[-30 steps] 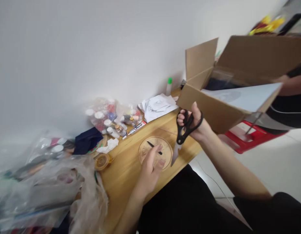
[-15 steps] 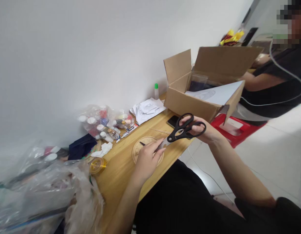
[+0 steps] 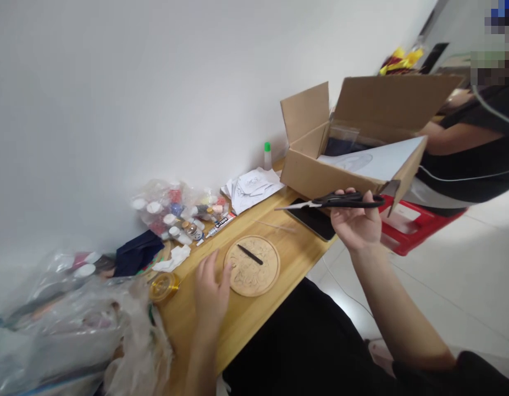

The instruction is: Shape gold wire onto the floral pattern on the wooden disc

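Black scissors (image 3: 329,201) up in your right hand (image 3: 357,225)

Your right grip is wrapped around the handles of the black scissors. They are up above the wooden surface (image 3: 238,327), with the tip pointing to your left. Under them lies a flat black phone (image 3: 314,221). Near it sits a round wooden board (image 3: 254,281) with a thin black stick (image 3: 250,254) on top. Your left hand (image 3: 213,283) holds nothing, fingers loose, just beside the board. Farther off are a yellow roll (image 3: 164,286), white papers (image 3: 252,184) and an open cardboard box (image 3: 316,173).
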`<state>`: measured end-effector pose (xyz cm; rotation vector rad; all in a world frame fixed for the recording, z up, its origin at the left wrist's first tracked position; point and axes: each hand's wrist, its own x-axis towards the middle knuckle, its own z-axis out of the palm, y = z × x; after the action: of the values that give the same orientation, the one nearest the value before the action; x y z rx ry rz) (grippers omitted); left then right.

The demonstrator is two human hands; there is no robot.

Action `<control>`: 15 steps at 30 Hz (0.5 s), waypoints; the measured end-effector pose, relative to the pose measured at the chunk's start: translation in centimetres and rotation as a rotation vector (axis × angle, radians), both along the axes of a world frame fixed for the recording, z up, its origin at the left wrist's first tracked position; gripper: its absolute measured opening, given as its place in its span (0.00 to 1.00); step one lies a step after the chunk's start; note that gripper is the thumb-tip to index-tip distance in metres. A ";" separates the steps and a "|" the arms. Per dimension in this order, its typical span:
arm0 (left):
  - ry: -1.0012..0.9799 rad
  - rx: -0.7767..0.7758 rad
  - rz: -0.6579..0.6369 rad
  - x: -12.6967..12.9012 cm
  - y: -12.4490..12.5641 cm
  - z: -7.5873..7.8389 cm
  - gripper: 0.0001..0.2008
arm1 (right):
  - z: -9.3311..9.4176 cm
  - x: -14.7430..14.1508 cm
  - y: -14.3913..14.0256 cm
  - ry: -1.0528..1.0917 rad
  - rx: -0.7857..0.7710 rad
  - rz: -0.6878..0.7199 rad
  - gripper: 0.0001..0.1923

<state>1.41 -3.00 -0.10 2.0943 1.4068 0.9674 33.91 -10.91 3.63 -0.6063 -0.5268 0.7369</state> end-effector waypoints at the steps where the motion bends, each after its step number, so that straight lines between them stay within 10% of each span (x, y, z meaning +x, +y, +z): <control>1: 0.023 -0.014 0.044 -0.6 0.4 -0.7 0.25 | -0.3 0.3 -0.3 0.024 0.008 -0.036 0.13; 15: 0.044 -0.139 0.075 -1.6 1.2 -3.2 0.22 | -0.4 -0.4 -0.4 0.159 -0.048 -0.117 0.10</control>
<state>-0.14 -1.81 -3.33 1.9848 1.5389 0.8316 33.54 -11.32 3.23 -0.6125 -0.3252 0.6816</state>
